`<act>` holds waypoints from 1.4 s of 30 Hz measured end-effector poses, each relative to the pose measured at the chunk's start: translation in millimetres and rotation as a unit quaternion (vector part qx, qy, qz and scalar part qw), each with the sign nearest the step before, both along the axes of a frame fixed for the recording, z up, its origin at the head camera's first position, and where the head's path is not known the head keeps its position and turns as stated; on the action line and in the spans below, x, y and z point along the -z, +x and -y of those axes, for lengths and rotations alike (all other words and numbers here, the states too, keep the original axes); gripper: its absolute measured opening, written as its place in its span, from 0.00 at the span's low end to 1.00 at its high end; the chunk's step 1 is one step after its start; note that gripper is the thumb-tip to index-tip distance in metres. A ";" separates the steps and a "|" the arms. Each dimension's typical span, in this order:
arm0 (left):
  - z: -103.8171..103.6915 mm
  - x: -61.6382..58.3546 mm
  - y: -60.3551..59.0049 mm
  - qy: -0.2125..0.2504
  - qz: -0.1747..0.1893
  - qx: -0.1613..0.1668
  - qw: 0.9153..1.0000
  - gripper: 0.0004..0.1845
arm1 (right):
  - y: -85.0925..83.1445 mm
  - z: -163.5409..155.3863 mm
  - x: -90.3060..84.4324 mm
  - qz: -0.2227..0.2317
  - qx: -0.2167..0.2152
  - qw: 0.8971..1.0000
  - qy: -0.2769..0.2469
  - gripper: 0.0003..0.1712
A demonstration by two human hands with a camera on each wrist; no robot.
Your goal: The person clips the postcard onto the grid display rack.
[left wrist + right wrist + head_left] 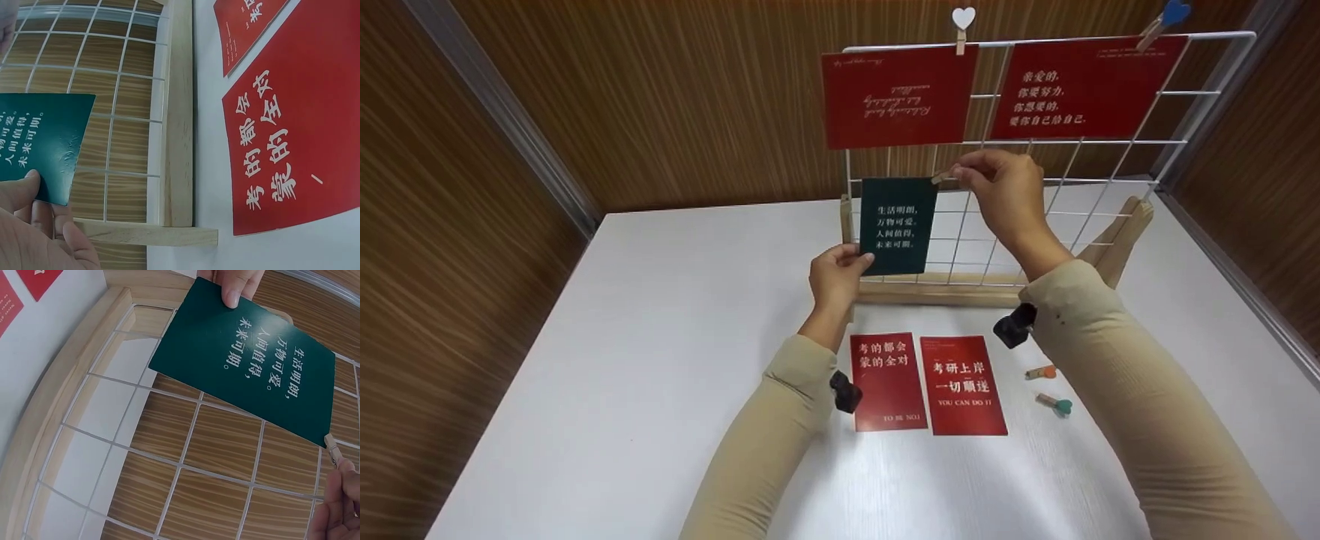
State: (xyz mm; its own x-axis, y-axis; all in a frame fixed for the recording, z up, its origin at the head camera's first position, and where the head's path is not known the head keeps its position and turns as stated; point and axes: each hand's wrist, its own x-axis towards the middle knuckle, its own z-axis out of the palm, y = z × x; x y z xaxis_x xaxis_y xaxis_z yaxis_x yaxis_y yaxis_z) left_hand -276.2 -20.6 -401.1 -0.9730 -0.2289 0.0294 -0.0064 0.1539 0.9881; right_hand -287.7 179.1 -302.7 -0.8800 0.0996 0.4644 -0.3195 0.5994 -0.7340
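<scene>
Green card held upright against the white wire grid, low on its left half. Left hand pinching the card's bottom left corner between thumb and curled fingers. Right hand pinching a small wooden clip at the card's top right corner. Two red cards flat on the white table below; two loose clips beside them

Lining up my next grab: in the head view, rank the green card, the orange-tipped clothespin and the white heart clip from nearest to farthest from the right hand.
1. Green card, just left of the right hand.
2. White heart clip, above, on the rack's top edge.
3. Orange-tipped clothespin, down on the table.
</scene>
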 end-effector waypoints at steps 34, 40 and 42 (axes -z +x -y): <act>-4.3 2.0 -4.9 0.006 0.017 -0.008 1.000 0.07 | -0.9 7.1 -19.9 0.013 -0.020 0.977 0.210 0.11; -4.4 2.2 -5.1 0.005 0.011 -0.008 1.000 0.07 | -2.8 5.4 -17.9 0.013 -0.041 0.979 0.201 0.11; -3.9 3.3 -5.3 0.003 0.011 -0.009 1.000 0.07 | -2.7 5.8 -16.5 0.015 -0.048 0.979 0.199 0.11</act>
